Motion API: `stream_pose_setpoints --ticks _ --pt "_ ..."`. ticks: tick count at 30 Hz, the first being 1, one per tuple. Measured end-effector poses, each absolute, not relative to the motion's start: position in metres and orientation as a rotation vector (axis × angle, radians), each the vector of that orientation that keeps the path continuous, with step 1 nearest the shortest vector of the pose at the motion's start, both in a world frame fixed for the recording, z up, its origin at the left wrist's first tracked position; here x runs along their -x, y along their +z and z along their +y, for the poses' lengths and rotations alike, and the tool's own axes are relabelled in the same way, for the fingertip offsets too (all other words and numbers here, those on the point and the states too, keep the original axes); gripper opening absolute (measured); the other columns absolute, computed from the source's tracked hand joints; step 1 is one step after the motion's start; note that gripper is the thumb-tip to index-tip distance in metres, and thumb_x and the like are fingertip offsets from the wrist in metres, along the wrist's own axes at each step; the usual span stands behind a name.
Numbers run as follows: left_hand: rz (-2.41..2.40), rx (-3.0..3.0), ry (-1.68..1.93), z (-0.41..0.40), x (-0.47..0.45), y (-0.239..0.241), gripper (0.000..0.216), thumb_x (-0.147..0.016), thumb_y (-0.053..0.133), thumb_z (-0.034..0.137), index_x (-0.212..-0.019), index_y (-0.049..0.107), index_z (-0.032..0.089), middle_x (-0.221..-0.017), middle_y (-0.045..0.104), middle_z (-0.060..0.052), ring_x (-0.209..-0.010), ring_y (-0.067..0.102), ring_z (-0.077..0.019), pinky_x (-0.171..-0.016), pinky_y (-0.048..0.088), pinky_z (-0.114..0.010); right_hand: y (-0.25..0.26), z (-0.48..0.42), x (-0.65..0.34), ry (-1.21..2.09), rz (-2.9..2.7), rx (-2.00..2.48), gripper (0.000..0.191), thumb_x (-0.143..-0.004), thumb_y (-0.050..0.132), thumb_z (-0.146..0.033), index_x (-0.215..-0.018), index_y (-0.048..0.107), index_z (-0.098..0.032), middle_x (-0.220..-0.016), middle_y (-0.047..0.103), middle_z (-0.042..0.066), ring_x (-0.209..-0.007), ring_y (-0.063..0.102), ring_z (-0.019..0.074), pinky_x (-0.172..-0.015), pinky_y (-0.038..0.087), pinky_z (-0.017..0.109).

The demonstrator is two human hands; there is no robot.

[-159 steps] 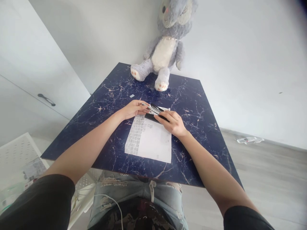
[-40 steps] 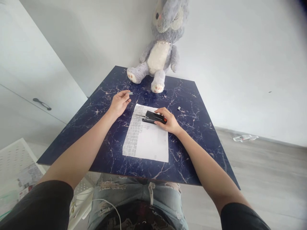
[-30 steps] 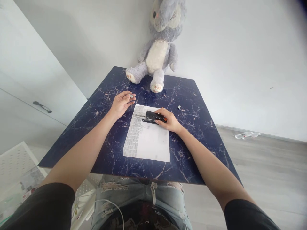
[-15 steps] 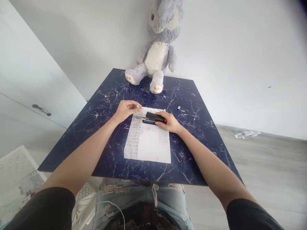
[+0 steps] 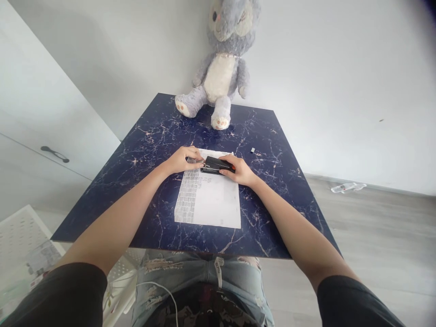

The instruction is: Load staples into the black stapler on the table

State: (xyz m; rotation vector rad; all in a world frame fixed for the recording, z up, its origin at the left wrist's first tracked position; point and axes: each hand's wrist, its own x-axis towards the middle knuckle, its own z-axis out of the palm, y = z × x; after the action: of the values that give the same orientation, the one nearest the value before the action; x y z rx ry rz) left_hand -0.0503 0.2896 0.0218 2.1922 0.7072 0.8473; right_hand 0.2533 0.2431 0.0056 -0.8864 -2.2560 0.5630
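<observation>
A black stapler [image 5: 214,164] with an orange rear end lies on the top edge of a white printed sheet [image 5: 211,200] on the dark blue marbled table [image 5: 272,181]. My right hand [image 5: 239,170] grips the stapler's rear from the right. My left hand [image 5: 184,159] is at the stapler's front end, its fingertips pinched on a small grey strip [image 5: 194,160] that touches the stapler's metal tip. The strip is mostly hidden by my fingers.
A grey and white plush rabbit [image 5: 220,68] sits at the table's far edge against the wall. A tiny grey piece [image 5: 252,150] lies on the table right of the sheet. A white perforated basket [image 5: 23,240] stands on the floor at the left; a plastic scrap [image 5: 347,186] lies on the floor at the right.
My left hand picked a small grey strip off the table's far left part and brought it right to the stapler's front end. My right hand stayed on the stapler.
</observation>
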Motion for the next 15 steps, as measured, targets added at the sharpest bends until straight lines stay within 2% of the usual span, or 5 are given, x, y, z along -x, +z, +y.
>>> stream_pose_setpoints --ticks 7,11,15 --pt "0.741 -2.215 0.798 0.289 0.0464 0.0226 0.023 -0.08 0.086 0.049 -0.088 0.087 0.027 -0.087 0.075 -0.007 -0.087 0.068 -0.0259 -0.093 0.055 -0.046 0.0047 0.2439 -0.2541 0.569 -2.252 0.897 0.043 -0.099 0.066 -0.051 -0.131 0.067 -0.022 -0.122 0.076 0.012 -0.103 0.071 0.0283 -0.094 0.058 0.046" --pt "0.727 -2.194 0.802 0.2901 0.0465 0.022 0.02 -0.077 0.09 0.045 -0.087 0.087 0.029 -0.084 0.074 -0.006 -0.085 0.068 -0.0255 -0.089 0.055 -0.045 0.0051 0.2436 -0.254 0.572 -2.249 0.907 0.042 -0.099 0.066 -0.05 -0.13 0.067 -0.022 -0.121 0.076 0.012 -0.102 0.071 0.0284 -0.094 0.058 0.047" --pt "0.708 -2.233 0.787 0.2918 0.0477 0.0195 0.016 -0.08 0.087 0.042 -0.089 0.087 0.029 -0.085 0.074 -0.006 -0.084 0.068 -0.0252 -0.089 0.054 -0.045 0.0048 0.2437 -0.2543 0.563 -2.25 0.902 0.041 -0.099 0.066 -0.05 -0.129 0.067 -0.022 -0.119 0.076 0.011 -0.101 0.071 0.0277 -0.093 0.058 0.045"
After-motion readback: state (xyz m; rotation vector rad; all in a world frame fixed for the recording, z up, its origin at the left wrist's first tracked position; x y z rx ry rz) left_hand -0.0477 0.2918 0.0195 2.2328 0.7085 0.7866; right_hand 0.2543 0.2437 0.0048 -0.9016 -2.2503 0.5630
